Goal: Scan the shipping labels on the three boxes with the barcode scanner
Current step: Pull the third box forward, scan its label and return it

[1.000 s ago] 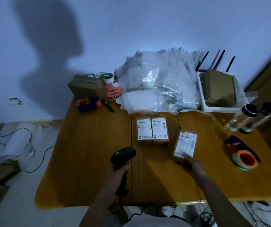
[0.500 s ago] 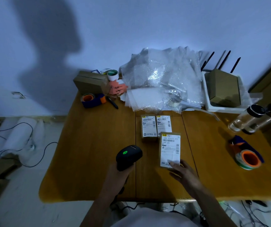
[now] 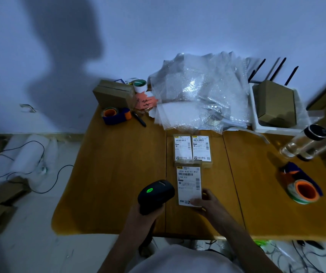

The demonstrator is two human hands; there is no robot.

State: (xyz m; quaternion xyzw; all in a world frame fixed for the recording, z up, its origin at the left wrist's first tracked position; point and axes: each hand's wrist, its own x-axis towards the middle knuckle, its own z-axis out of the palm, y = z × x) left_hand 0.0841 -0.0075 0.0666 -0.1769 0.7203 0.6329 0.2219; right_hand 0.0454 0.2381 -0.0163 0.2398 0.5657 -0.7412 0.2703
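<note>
Since the earlier frames, your right hand [image 3: 207,203] has drawn the third box [image 3: 189,184] from the right part of the worktop [image 3: 118,174] to the centre, just in front of the two other boxes, and the scanner [image 3: 156,195] has moved closer beside it. All three labels now face up in one cluster, so you can scan them with short moves of the scanner.

Your right fingers [image 3: 196,201] are slightly spread and rest on the near end of the third box, covering the lower right corner of its label; they press rather than clamp. Your left hand [image 3: 144,215] is closed around the scanner handle, and the scanner head sits just left of the third box. A green lamp glows on top of the head. No beam is visible on any label, so you cannot tell whether a scan is under way.

The far left box [image 3: 182,147] and the far right box [image 3: 201,147] lie side by side, touching, near the bubble wrap [image 3: 199,93]. The third box touches or slightly overlaps their near edges.

Judgement: aim at the upper barcode, which your fingers leave uncovered.
</note>
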